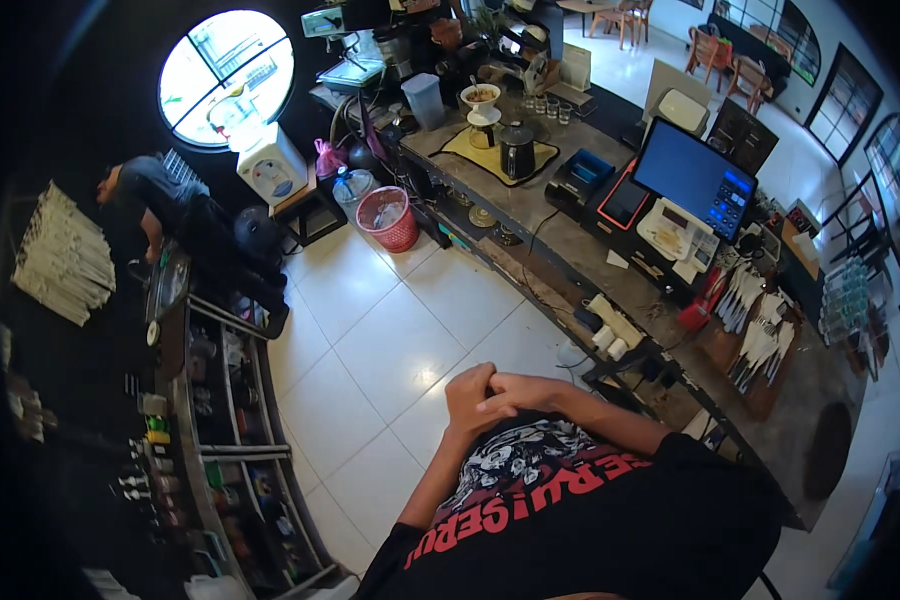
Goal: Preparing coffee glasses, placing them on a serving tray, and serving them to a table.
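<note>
In front of my body, over a black T-shirt point(560, 490) with a printed picture and red lettering, my two hands are clasped together. My left hand point(466, 402) is closed, its fingers curled. Wrapped over it from the right is my right hand point(516, 393), closed against the left one. No tool or object shows in either hand, though some fingers are hidden where they overlap. Both hands stay apart from the counter point(610, 285) to the right.
On the counter stand a black kettle point(517, 152), a white dripper point(481, 97), a touch screen point(694, 180) and wrapped cutlery point(760, 345). A red wastebasket point(388, 220) is on the tiled floor point(380, 350). At the left, another person point(185, 215) bends over the shelved back counter point(235, 400).
</note>
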The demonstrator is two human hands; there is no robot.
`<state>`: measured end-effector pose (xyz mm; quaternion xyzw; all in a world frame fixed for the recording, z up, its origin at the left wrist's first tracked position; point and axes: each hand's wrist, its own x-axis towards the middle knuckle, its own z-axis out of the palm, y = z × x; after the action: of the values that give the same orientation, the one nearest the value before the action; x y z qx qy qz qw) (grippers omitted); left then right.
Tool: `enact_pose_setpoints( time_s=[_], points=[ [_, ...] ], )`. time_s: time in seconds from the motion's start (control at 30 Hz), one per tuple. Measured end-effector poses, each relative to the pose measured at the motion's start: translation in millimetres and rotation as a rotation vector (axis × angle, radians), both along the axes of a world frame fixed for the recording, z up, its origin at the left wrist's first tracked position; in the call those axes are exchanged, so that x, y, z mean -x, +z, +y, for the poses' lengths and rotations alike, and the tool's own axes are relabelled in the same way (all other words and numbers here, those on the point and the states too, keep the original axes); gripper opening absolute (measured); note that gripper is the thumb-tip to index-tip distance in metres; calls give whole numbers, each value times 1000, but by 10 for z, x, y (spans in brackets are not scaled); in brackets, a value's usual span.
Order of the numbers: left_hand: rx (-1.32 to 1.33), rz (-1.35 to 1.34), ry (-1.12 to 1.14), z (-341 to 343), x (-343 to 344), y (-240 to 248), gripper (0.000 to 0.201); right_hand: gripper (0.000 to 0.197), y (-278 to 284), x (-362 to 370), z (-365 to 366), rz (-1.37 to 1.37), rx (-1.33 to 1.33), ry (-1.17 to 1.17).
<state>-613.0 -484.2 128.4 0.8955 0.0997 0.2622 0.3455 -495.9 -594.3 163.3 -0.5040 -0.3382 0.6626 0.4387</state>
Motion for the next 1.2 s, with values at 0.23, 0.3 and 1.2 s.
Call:
enact_pose_setpoints(
  time_s=[0.23, 0.3, 1.2],
  points=[
    [-200, -10, -236, 968, -949, 183, 71, 38, -215, -897, 774, -10, -30, 8],
    [-233, -60, -234, 1218, -1251, 288, 64, 35, -199, -1109, 975, 127, -145, -68],
    [568, 130, -106, 4436, -4538, -288, 33, 54, 316, -4234, 2657, -511, -225, -1398]
  ],
)
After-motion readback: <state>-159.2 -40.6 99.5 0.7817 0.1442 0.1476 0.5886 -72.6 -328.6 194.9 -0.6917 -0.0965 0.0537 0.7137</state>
